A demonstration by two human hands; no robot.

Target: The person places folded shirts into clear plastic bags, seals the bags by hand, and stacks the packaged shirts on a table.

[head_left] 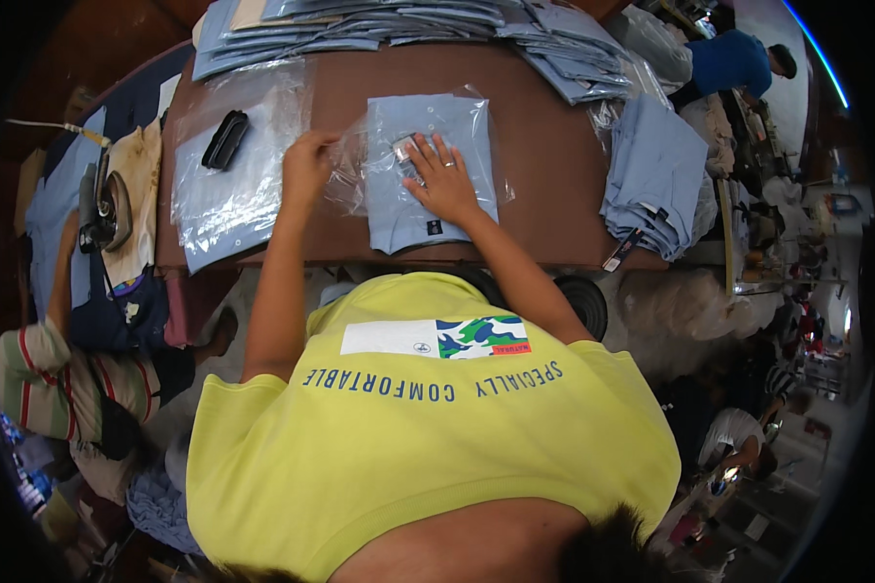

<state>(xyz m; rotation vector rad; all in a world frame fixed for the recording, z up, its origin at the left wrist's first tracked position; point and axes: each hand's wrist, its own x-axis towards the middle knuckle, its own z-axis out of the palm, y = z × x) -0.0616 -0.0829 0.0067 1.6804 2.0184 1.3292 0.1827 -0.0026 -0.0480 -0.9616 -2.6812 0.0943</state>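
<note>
A folded light-blue garment [399, 209] lies inside a transparent plastic bag [481, 121] on the brown-covered table in front of me. My right hand [445, 182] rests flat on it with fingers spread, partly covering a small label near its middle. To its left, my left hand [308, 167] is closed, its fingertips pinching the loose edge of the bag. Loose plastic stretches from those fingers to the garment. Further left sits another pile of blue garments and plastic bags [248, 199], with a black object, perhaps a tape dispenser or stapler [226, 140], on top.
Stacks of bagged blue garments [360, 24] line the table's far edge. More folded blue garments [656, 170] with hanging tags sit at the right edge. On the left, another person's arm [65, 262] reaches toward an iron [115, 214] on a neighbouring table. Other people work at right.
</note>
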